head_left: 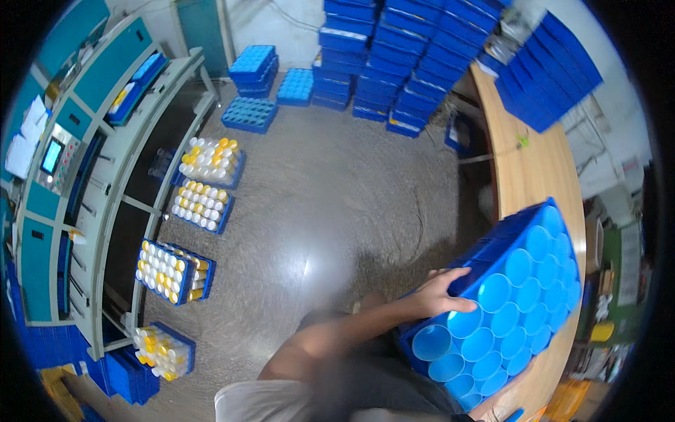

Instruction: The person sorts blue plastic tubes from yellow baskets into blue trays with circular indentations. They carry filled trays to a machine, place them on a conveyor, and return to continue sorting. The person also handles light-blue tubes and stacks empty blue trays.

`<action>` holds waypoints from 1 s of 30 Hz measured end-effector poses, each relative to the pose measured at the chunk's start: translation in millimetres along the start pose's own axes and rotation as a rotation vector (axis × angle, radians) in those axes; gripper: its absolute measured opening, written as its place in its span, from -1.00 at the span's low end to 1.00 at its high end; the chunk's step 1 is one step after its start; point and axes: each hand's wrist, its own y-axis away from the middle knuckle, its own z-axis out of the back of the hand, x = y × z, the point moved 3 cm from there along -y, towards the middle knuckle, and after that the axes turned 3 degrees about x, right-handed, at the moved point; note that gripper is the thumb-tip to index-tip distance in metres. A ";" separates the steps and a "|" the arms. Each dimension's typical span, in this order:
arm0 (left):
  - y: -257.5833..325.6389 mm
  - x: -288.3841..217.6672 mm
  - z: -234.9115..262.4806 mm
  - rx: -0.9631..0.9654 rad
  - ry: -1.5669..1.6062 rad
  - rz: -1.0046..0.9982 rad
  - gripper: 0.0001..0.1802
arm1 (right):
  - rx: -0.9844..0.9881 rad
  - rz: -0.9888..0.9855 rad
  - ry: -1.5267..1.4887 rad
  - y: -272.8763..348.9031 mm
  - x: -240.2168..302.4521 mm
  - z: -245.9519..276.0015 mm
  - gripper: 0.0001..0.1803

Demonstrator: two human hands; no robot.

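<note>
A blue plastic crate full of light blue, round-mouthed cups is tilted at the right, over the wooden table's near part. My left hand grips its left side, the thumb lying over the rim by the cups and the fingers against the outer wall. Along the crate's lower right side a strip of my right arm or hand shows. The crate hides its fingers, so their grip cannot be made out.
The wooden table runs along the right, with stacked blue crates at its far end. Tall crate stacks line the back wall. Crates of white and yellow containers stand on the floor beside the long teal machine at left.
</note>
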 end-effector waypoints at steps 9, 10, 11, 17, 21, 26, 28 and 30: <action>-21.7 75.7 385.3 -0.491 0.238 0.319 0.20 | 0.429 -0.498 -0.004 -172.8 -196.9 -456.2 -0.27; -36.6 79.7 437.9 -0.583 0.254 0.313 0.13 | 0.546 -0.596 -0.059 -192.4 -218.9 -518.9 -0.27; -51.6 82.1 490.5 -0.676 0.268 0.304 0.07 | 0.650 -0.636 -0.009 -209.2 -237.3 -576.7 -0.25; -66.2 61.9 724.5 -1.029 0.823 0.049 -0.26 | 1.091 -0.818 0.194 -278.4 -356.2 -894.2 -0.15; -70.2 68.2 871.4 -1.221 0.823 0.084 -0.20 | 1.166 -0.914 0.209 -312.4 -471.8 -1045.9 -0.22; -102.0 152.3 1097.2 -1.204 0.837 0.108 -0.11 | 1.018 -1.051 0.299 -371.6 -672.8 -1213.5 -0.21; -125.4 198.6 1199.7 -1.222 0.723 0.219 0.00 | 1.107 -0.986 0.151 -391.8 -753.5 -1288.7 -0.21; -160.9 243.6 1294.4 -1.152 0.755 0.190 0.03 | 1.009 -0.962 0.268 -430.1 -818.3 -1344.8 -0.22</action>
